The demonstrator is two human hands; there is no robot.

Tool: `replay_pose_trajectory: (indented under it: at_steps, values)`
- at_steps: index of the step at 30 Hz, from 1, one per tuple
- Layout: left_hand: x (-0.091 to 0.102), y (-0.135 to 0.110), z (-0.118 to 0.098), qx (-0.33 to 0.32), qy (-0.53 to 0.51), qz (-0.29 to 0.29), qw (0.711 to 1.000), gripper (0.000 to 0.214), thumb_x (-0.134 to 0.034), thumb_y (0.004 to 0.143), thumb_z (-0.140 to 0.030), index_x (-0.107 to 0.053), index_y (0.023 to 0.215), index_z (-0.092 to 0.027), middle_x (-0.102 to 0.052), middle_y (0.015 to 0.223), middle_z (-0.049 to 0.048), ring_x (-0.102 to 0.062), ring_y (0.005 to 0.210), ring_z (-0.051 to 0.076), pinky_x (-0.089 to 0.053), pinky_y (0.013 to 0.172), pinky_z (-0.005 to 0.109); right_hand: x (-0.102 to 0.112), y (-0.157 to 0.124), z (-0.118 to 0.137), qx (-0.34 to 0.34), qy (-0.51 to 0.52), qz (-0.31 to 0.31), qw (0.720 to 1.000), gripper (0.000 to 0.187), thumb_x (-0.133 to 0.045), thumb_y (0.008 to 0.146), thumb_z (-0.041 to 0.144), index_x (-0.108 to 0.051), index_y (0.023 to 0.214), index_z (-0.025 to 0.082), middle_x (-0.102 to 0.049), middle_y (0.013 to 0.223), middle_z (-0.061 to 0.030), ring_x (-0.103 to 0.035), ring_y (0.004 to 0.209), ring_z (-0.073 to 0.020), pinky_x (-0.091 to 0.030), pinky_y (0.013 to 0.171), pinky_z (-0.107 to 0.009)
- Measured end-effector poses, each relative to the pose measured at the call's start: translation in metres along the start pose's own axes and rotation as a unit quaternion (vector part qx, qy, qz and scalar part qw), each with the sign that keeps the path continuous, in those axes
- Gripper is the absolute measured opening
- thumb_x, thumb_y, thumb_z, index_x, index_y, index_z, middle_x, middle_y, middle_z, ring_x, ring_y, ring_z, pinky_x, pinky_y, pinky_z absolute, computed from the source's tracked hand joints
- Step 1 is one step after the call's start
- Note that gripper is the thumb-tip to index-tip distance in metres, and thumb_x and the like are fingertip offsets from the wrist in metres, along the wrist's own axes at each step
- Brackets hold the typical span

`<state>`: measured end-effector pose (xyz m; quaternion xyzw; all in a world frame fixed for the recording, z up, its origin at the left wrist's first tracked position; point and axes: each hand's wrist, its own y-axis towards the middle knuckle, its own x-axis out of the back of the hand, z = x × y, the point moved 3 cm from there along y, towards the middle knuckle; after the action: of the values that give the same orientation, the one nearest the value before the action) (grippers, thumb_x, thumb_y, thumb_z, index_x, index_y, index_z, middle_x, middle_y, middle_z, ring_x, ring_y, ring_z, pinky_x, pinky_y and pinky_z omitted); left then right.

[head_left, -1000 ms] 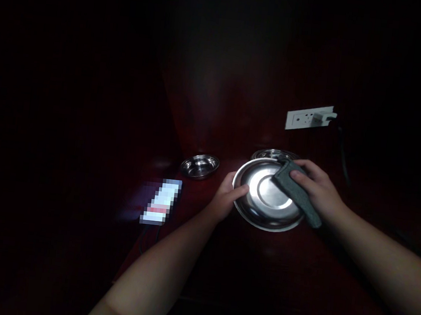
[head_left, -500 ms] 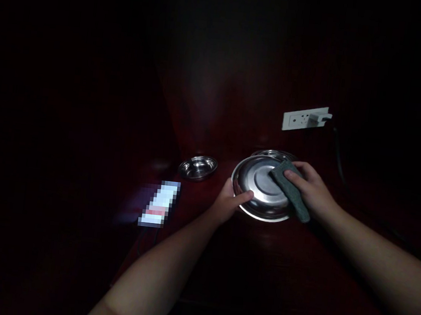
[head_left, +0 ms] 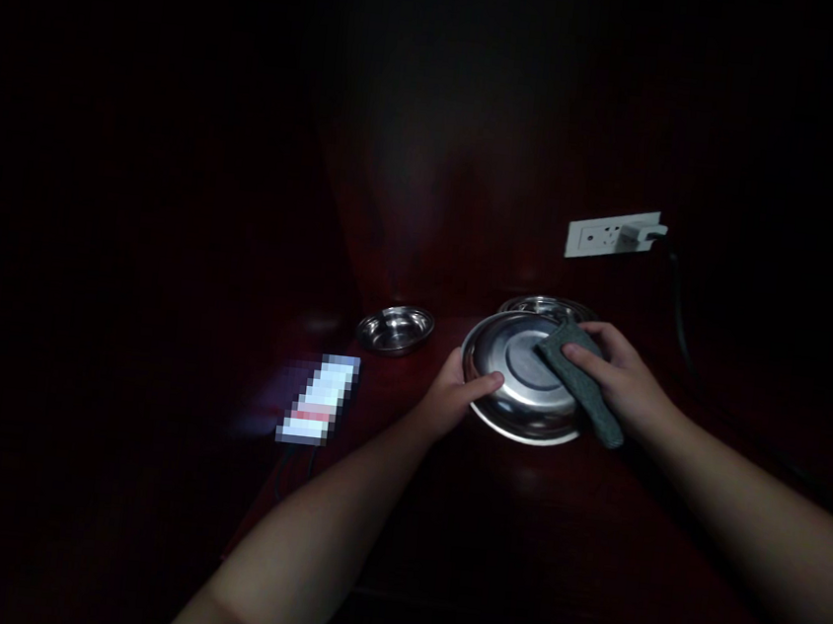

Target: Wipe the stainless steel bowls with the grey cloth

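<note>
My left hand (head_left: 456, 396) grips the left rim of a shiny steel plate (head_left: 522, 361), thumb on the face turned to me and fingers hidden behind. The plate is held tilted above the dark red table, its raised round base toward me. My right hand (head_left: 618, 373) is closed on a folded grey-green cloth (head_left: 580, 384), which lies against the plate's right side. Behind the held plate, another steel dish (head_left: 547, 306) shows only its upper rim. To the left, a small steel dish (head_left: 395, 332) stands on the table.
A lit phone (head_left: 319, 399), its screen blurred out, lies at the left with a thin cable below it. On the back wall a white socket panel (head_left: 595, 237) carries a plug (head_left: 642, 234), whose dark cord (head_left: 677, 305) runs down to the right. Surroundings are very dark.
The whole view has shifted slightly. Both hands keep their grips on the plate and the cloth, and the cloth stays at the plate's right side.
</note>
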<state>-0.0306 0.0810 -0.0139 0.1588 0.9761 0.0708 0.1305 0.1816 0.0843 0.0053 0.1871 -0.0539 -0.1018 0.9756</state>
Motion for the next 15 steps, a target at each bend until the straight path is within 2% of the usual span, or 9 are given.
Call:
replay_pose_trajectory:
  at_steps: [11, 15]
  values:
    - [-0.0010, 0.0012, 0.0002, 0.002, -0.009, 0.004, 1.000, 0.066, -0.084, 0.059, -0.036, -0.054, 0.115, -0.018, -0.066, 0.113, 0.0095, -0.059, 0.112, 0.030, -0.045, 0.094, 0.043, -0.0003, -0.0008, 0.0019, -0.011, -0.013, 0.007, 1.000, 0.034, -0.075, 0.068, 0.046, -0.061, 0.094, 0.029, -0.067, 0.086, -0.0019, -0.064, 0.077, -0.0259, -0.054, 0.065, -0.040]
    - [-0.0008, 0.0010, 0.0002, 0.002, -0.010, 0.005, 1.000, 0.066, -0.084, 0.059, -0.035, -0.054, 0.115, -0.018, -0.065, 0.114, 0.0098, -0.059, 0.112, 0.030, -0.045, 0.095, 0.043, 0.0018, 0.0004, 0.0002, 0.009, -0.020, 0.004, 1.000, 0.028, -0.068, 0.074, 0.049, -0.061, 0.092, 0.029, -0.066, 0.085, -0.0016, -0.063, 0.079, -0.0251, -0.053, 0.066, -0.038]
